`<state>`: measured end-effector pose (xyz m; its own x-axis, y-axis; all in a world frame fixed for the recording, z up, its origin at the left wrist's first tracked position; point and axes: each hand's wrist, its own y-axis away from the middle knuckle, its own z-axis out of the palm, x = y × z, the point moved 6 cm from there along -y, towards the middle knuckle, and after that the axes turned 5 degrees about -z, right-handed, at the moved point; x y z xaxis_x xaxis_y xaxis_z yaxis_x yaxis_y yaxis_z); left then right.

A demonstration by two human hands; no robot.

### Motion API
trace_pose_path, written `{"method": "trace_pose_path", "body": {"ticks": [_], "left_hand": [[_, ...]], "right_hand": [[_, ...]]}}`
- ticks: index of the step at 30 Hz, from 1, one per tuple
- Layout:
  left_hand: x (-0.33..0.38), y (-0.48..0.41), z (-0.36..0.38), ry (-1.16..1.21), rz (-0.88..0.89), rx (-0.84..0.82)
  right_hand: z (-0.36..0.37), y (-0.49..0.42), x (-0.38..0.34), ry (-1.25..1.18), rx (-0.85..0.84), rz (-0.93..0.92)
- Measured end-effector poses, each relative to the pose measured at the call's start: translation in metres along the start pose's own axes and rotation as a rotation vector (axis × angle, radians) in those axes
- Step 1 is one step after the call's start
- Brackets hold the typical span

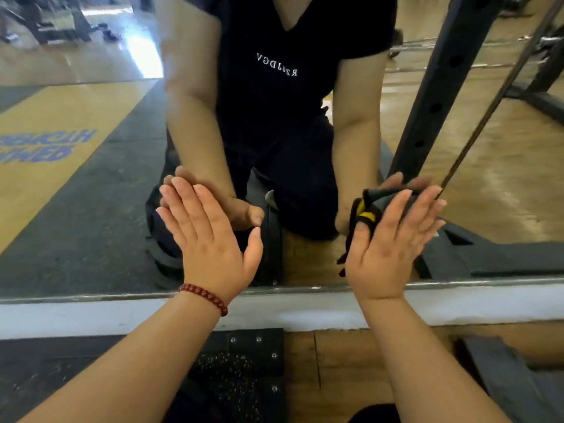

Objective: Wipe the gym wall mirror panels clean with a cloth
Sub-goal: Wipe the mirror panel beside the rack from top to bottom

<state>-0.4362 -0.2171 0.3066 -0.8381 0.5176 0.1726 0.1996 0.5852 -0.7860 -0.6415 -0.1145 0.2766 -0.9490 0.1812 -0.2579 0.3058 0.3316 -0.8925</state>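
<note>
Gym mirror (pixel 91 209), lower frame: left hand (pixel 210 233) flat, fingers together, bracing; right hand (pixel 387 242), fingers spread, pressing cloth (pixel 364 209) to glass, wiping near bottom edge.

Wooden floor (pixel 341 370) carries a black, apparently rubber mat (pixel 244 361)

A gym. Beyond the fingers (pixel 183 206), a wall mirror (pixel 91 209) reflects a perforated steel rack upright (pixel 439 96), barbells (pixel 457 44), wooden flooring (pixel 503 166) and a yellow lettered floor mat (pixel 61 138); below the fingers lies speckled rubber matting (pixel 241 370).
</note>
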Motion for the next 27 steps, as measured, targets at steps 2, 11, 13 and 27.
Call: {"method": "trace_pose_path", "body": {"ticks": [2, 11, 13, 27], "left_hand": [[0.005, 0.003, 0.001, 0.043, -0.027, -0.003], [0.020, 0.034, 0.020, 0.063, -0.021, -0.128], [0.017, 0.038, 0.019, 0.049, 0.027, -0.157], [0.007, 0.075, 0.010, -0.048, 0.283, -0.458]], "right_hand": [[0.004, 0.013, 0.001, -0.081, -0.025, 0.154], [0.013, 0.049, -0.013, -0.310, -0.156, 0.689], [0.012, 0.052, -0.015, -0.312, -0.187, 0.732], [-0.010, 0.077, -0.048, -0.091, -0.737, 0.672]]}}
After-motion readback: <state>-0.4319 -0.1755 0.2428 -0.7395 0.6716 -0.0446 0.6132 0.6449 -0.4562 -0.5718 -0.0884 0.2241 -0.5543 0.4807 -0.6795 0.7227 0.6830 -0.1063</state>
